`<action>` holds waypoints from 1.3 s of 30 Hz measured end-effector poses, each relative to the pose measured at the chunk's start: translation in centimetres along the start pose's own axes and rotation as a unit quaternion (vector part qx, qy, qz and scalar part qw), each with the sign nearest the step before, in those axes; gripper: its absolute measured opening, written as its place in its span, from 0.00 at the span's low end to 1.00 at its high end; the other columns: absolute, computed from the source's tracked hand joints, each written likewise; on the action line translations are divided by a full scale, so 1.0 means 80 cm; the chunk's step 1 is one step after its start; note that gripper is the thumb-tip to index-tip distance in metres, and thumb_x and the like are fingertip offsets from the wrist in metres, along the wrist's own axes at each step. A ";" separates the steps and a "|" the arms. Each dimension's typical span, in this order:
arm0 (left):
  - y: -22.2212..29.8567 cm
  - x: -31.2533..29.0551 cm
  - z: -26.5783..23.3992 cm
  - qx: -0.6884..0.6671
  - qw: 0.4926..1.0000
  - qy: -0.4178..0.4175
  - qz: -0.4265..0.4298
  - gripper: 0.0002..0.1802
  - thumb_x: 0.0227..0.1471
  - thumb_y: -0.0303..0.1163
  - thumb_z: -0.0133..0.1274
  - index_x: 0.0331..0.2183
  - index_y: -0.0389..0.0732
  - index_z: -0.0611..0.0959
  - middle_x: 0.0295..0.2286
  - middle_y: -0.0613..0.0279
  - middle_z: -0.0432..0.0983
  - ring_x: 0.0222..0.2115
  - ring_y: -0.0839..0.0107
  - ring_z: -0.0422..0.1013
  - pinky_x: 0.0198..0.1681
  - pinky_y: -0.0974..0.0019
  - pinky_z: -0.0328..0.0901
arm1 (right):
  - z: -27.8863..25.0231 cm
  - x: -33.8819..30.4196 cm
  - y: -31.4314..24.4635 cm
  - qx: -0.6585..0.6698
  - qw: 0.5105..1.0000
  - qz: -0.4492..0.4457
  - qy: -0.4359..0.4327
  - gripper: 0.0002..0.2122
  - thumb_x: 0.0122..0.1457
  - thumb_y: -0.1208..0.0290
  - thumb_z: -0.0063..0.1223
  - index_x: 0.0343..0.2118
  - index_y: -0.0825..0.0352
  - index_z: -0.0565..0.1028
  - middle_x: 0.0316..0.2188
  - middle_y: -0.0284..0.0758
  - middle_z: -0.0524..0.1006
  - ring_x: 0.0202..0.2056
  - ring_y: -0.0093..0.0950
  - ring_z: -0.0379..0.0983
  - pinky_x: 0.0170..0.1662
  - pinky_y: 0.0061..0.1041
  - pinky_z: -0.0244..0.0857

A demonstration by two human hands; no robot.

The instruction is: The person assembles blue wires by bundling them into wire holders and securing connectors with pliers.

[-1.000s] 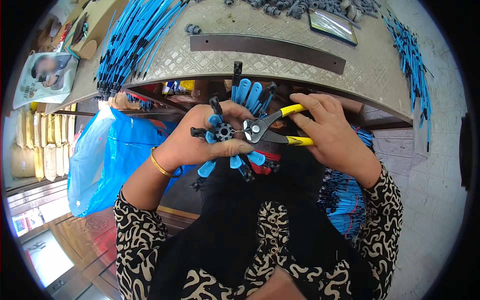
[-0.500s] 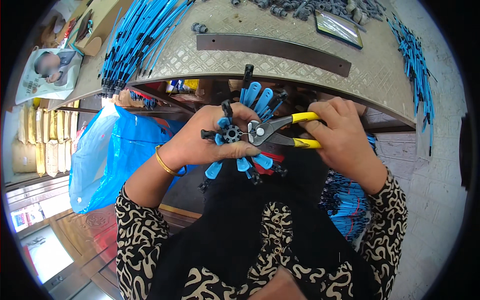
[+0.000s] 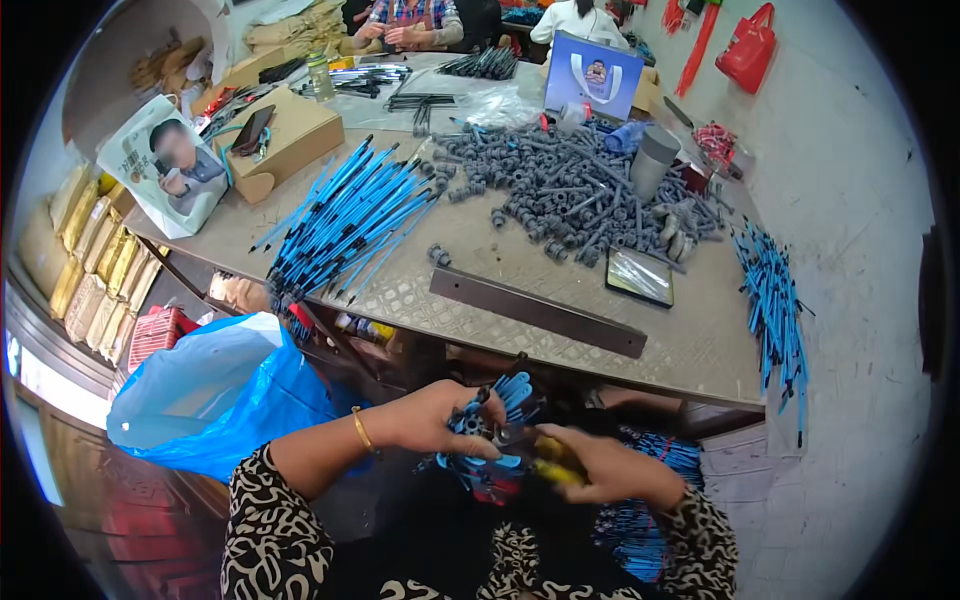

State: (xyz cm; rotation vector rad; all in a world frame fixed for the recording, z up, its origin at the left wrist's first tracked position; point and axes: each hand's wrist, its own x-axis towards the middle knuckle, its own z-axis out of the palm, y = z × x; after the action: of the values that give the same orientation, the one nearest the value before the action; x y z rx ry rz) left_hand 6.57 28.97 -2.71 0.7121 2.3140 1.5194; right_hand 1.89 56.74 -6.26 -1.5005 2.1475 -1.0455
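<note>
My left hand (image 3: pixel 425 418) is closed around a blue-and-black plastic piece (image 3: pixel 514 392) with a round dark hub and several arms sticking out around it. My right hand (image 3: pixel 628 468) grips yellow-handled pliers (image 3: pixel 560 462), smeared by motion. The pliers' dark jaws are close beside the hub, but blur hides whether they touch it. Both hands are in front of the table's near edge, above my lap.
On the table (image 3: pixel 400 290) lie a dark metal strip (image 3: pixel 535 310), a phone (image 3: pixel 640 277), a heap of grey plastic fittings (image 3: pixel 560 190) and blue rods (image 3: pixel 345 225). More blue rods (image 3: pixel 775 310) hang over the right edge. A blue bag (image 3: pixel 215 395) stands left. A person (image 3: pixel 410 25) sits across.
The view has tilted up, showing more of the table and lower-placed hands. The pliers have drawn nearer my left hand's side in the picture and are blurred; both holds persist.
</note>
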 end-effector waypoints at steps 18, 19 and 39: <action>-0.011 0.000 0.006 -0.058 0.997 -0.051 -0.029 0.25 0.30 0.34 0.68 0.34 0.37 0.78 0.28 0.63 0.74 0.30 0.75 0.69 0.33 0.71 0.64 | 0.001 -0.012 -0.003 0.623 0.674 0.308 -0.252 0.32 0.48 0.75 0.47 0.57 0.67 0.49 0.28 0.43 0.74 0.22 0.28 0.73 0.24 0.24 0.68; -0.009 0.002 0.006 -0.059 0.996 -0.062 -0.024 0.25 0.30 0.34 0.68 0.34 0.37 0.78 0.28 0.63 0.74 0.30 0.75 0.69 0.33 0.71 0.64 | -0.001 -0.010 -0.007 0.603 0.697 0.281 -0.267 0.31 0.50 0.74 0.46 0.57 0.67 0.49 0.28 0.43 0.74 0.22 0.28 0.73 0.25 0.23 0.69; -0.013 0.012 -0.006 -0.003 0.995 -0.015 -0.094 0.17 0.34 0.33 0.64 0.29 0.38 0.78 0.22 0.66 0.73 0.25 0.80 0.69 0.27 0.75 0.63 | 0.021 -0.036 -0.004 0.519 0.833 0.183 -0.054 0.20 0.57 0.76 0.43 0.53 0.67 0.57 0.23 0.38 0.71 0.17 0.21 0.68 0.20 0.18 0.63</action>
State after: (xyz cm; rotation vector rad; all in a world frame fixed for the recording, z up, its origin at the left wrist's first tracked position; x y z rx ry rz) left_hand 5.25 28.82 -3.42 0.4959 2.2801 1.4217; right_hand 4.29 58.64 -7.60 -0.5684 1.2588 -1.5316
